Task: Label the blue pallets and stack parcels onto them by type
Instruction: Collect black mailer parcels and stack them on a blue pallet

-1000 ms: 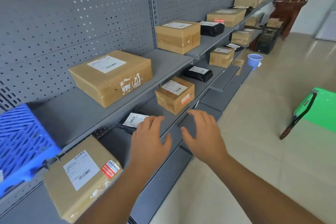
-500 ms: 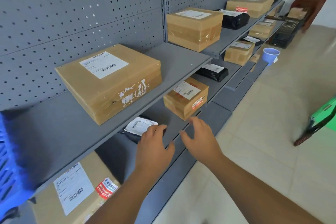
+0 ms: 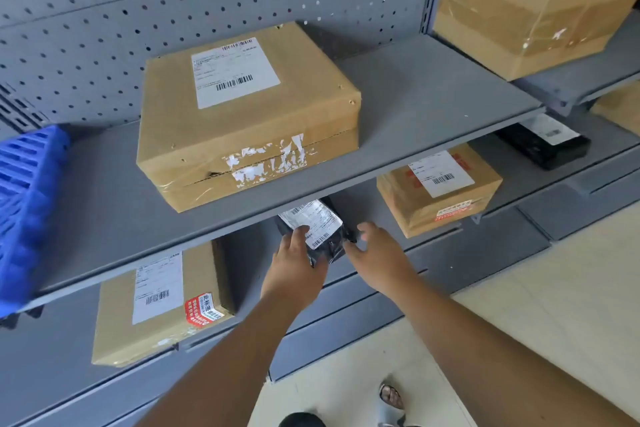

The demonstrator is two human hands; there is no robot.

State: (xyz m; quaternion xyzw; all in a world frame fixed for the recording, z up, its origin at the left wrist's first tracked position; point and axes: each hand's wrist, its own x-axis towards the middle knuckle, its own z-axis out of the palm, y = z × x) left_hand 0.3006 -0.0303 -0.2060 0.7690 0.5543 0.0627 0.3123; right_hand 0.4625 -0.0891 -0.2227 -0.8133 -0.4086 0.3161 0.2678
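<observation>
A black plastic-bag parcel (image 3: 327,246) with a white label lies on the lower grey shelf, half under the shelf above. My left hand (image 3: 294,267) holds its near left side, thumb on the label and fingers under the bag. My right hand (image 3: 377,253) is spread, its fingertips touching the bag's right edge. A blue pallet (image 3: 27,204) sits at the left end of the upper shelf, partly out of view. A large cardboard box (image 3: 249,128) rests on that same shelf just above my hands.
Cardboard boxes stand left (image 3: 156,308) and right (image 3: 440,191) of the bag on the lower shelf. Another black parcel (image 3: 543,146) lies farther right, and a big taped box (image 3: 533,7) sits top right. The upper shelf edge (image 3: 415,166) overhangs my hands. Tiled floor lies below.
I have leaned in closer to the shelves. Both hands moved forward under the upper shelf to the black bag, and my left hand has taken hold of it.
</observation>
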